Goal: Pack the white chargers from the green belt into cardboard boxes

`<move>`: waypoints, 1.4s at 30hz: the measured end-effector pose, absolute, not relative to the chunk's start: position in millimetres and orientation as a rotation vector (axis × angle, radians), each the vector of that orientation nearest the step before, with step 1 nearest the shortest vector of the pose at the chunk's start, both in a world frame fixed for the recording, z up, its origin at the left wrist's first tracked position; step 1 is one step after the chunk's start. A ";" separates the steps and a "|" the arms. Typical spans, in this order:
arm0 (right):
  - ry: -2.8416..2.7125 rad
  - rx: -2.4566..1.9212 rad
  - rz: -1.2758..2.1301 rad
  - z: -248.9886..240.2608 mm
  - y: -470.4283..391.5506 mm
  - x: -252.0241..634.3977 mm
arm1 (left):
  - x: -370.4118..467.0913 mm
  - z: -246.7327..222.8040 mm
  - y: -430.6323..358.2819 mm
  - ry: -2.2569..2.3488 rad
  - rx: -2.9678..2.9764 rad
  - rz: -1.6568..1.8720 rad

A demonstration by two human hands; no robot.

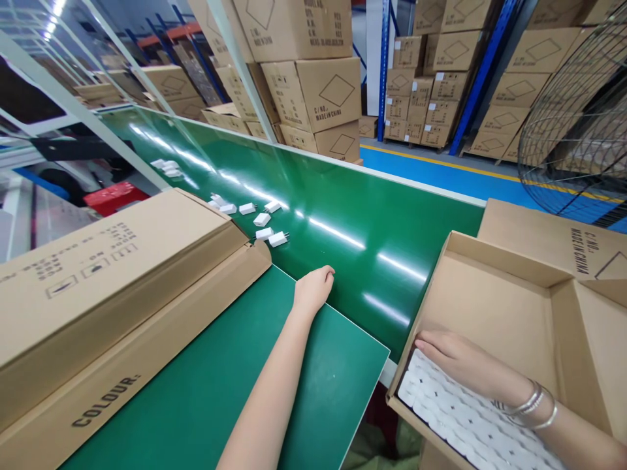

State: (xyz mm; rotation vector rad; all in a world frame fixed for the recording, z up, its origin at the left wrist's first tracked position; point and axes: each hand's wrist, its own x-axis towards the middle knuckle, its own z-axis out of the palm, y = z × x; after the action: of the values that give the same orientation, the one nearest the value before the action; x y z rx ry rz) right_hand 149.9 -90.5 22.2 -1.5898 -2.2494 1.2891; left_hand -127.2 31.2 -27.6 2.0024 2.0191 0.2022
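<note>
My left hand (315,287) rests at the corner edge of the green board (337,365), beside the green belt (372,261), with its fingers curled; what they hold, if anything, is hidden. My right hand (443,349), with bracelets on the wrist, reaches into the open cardboard box (494,300) on the right. It lies at the upper end of a packed layer of white pieces (455,411); its fingertips are close to the box's left wall. Several white plug adapters (279,239) lie loose on the belt at centre left.
A large carton (112,261) lies on the green board at the left. Stacked cartons (333,94) stand behind the belt's white rail. A wire fan (573,124) is at upper right, and a red item (113,198) at far left.
</note>
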 end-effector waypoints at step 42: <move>-2.065 -1.868 1.175 33.1 -135.8 233.3 | -126.9 -29.0 29.2 2.006 1.990 0.173</move>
State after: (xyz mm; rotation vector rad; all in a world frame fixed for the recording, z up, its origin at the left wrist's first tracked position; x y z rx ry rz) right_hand 233.3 -135.8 33.1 -1.8684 -2.0651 1.1746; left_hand -126.9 29.2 -29.0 1.9902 2.0056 0.1734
